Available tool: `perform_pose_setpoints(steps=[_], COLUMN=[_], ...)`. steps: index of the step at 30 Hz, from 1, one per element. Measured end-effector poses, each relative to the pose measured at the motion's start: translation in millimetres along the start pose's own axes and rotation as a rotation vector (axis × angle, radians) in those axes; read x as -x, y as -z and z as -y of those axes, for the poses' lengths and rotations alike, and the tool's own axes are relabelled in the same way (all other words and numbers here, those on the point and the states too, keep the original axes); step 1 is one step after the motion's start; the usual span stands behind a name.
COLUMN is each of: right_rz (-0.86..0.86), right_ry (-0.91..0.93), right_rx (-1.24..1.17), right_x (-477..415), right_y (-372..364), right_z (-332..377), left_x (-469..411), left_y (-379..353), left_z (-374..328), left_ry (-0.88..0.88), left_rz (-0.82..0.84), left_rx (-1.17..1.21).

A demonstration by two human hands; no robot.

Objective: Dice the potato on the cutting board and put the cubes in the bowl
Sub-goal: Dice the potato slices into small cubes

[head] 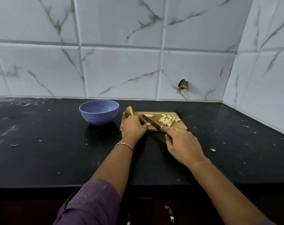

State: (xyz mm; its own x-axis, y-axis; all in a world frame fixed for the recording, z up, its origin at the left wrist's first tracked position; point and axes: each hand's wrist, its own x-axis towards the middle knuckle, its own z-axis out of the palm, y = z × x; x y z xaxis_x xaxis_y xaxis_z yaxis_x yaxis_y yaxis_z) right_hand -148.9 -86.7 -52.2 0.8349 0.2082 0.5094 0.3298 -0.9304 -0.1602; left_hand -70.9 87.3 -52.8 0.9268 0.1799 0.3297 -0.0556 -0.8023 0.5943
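Note:
A wooden cutting board [177, 126] lies on the black counter. A pile of pale potato cubes [168, 120] sits on its right half. An uncut potato half [129, 111] stands at the board's far left corner. My left hand [133, 127] rests curled on the board's left part, holding down potato strips [148, 124] that peek out by its fingers. My right hand [182, 146] grips the handle of a knife [151, 122], whose blade slants across the board beside the left fingers. One strip [148, 115] lies behind the blade. The purple bowl [99, 113] stands left of the board.
A stray potato bit [212, 150] lies on the counter to the right of my right hand. Small scraps dot the black counter. A tiled wall runs behind and along the right side, meeting in a corner.

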Motion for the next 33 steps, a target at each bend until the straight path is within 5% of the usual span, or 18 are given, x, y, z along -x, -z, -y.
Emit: perform_pose_setpoints(steps=[24,33], right_rz=[0.020,-0.025], right_ry=[-0.093,-0.084], right_rx=[0.194,0.014], right_x=[-4.8,0.3], right_y=[-2.6,2.4], right_z=[0.0,2.0], left_x=[-1.7,-1.1], left_y=[-3.0,-3.2], left_z=[1.9,0.3], left_ry=[-0.026,-0.023], left_rz=[-0.018,-0.018], left_rx=[-0.078,-0.067])
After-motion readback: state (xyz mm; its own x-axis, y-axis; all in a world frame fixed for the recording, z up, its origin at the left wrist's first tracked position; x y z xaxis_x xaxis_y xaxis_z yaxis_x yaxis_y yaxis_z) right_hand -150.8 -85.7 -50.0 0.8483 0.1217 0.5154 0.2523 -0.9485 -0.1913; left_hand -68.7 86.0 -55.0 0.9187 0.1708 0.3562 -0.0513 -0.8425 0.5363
